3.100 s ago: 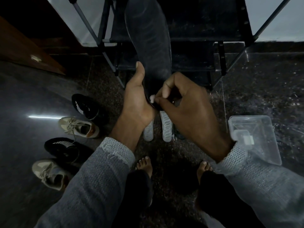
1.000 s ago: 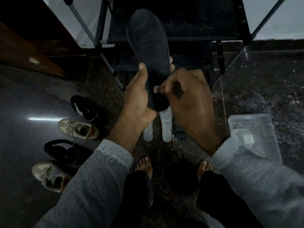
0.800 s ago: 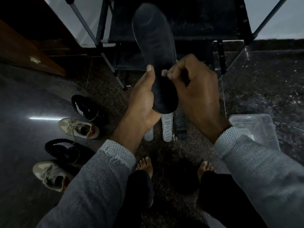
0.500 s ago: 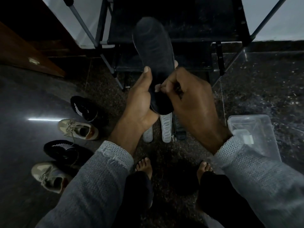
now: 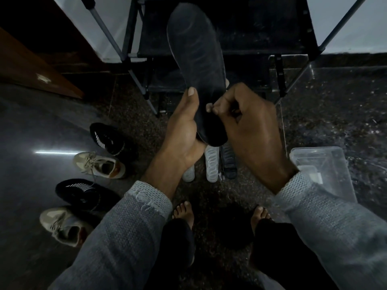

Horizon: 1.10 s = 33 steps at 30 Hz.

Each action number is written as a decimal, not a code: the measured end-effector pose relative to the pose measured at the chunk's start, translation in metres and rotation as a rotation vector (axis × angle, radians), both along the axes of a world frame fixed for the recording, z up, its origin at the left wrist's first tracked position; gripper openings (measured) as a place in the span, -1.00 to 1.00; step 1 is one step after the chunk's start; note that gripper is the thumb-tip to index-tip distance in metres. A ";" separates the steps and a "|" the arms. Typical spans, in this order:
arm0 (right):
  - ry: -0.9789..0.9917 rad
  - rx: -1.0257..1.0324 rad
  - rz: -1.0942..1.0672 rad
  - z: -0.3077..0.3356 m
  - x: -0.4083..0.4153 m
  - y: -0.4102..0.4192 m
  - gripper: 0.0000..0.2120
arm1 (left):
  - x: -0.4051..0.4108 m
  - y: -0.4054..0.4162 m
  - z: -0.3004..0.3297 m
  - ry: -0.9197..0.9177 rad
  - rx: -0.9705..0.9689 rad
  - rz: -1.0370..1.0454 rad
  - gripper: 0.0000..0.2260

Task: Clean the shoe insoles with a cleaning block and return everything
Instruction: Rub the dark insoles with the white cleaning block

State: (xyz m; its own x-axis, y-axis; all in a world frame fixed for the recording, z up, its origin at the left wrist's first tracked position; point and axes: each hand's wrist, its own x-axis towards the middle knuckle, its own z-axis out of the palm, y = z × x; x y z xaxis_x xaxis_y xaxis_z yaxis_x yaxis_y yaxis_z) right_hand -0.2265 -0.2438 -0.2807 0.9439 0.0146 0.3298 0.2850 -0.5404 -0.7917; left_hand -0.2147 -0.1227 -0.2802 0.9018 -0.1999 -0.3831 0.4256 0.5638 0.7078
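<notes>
1. A dark speckled stone floor [image 5: 335,114] fills the view, seen from a head camera looking down in dim light.
2. A black metal shoe rack [image 5: 261,28] stands beyond the fingertips of both hands, against a pale wall.
3. Two grey knitted sleeves [image 5: 125,237] reach up from the bottom edge, with two bare feet between them.
4. A dark insole [image 5: 196,59] is held upright between the hands, its toe end pointing up in front of the rack.
5. The left hand [image 5: 182,132] grips the insole's heel end, with the thumb laid along the insole's left edge and the fingers wrapped behind it.
6. The right hand [image 5: 251,122] is curled, with its fingertips pinched together against the insole's right edge. The cleaning block is hidden inside that pinch, so it cannot be seen clearly.
7. A clear plastic box [image 5: 326,170] lies on the floor just right of the right wrist.
8. Four shoes [image 5: 100,164], two black and two beige, sit in a row well left of the left hand.
9. Three more insoles [image 5: 211,164], two pale and one dark, lie on the floor directly below the hands.
</notes>
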 end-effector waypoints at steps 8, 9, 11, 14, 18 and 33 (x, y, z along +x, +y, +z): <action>-0.026 0.080 -0.129 0.004 0.013 -0.005 -0.89 | -0.003 -0.005 -0.001 -0.006 -0.009 -0.021 -0.59; -0.009 0.084 -0.105 0.004 0.009 -0.004 -0.89 | -0.002 -0.004 -0.001 -0.003 -0.015 -0.013 -0.59; 0.023 0.054 -0.027 0.004 -0.002 0.000 -0.87 | -0.001 -0.001 -0.001 0.001 -0.014 0.006 -0.59; 0.020 0.003 0.027 0.001 -0.007 0.003 -0.85 | 0.000 0.000 0.001 -0.004 -0.011 0.010 -0.58; -0.010 0.090 -0.080 0.001 0.009 -0.004 -0.88 | -0.004 -0.004 0.000 0.002 -0.042 -0.002 -0.60; 0.141 0.287 -0.127 0.001 0.011 -0.009 -0.74 | -0.003 -0.007 -0.005 0.052 0.005 -0.008 -0.58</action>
State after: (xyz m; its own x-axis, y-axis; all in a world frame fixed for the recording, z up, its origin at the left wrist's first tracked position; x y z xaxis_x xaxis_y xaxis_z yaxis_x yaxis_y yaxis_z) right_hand -0.2155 -0.2529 -0.2799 0.9689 -0.1802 0.1698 0.1070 -0.3136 -0.9435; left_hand -0.2181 -0.1299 -0.2852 0.8790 -0.2054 -0.4303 0.4666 0.5567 0.6873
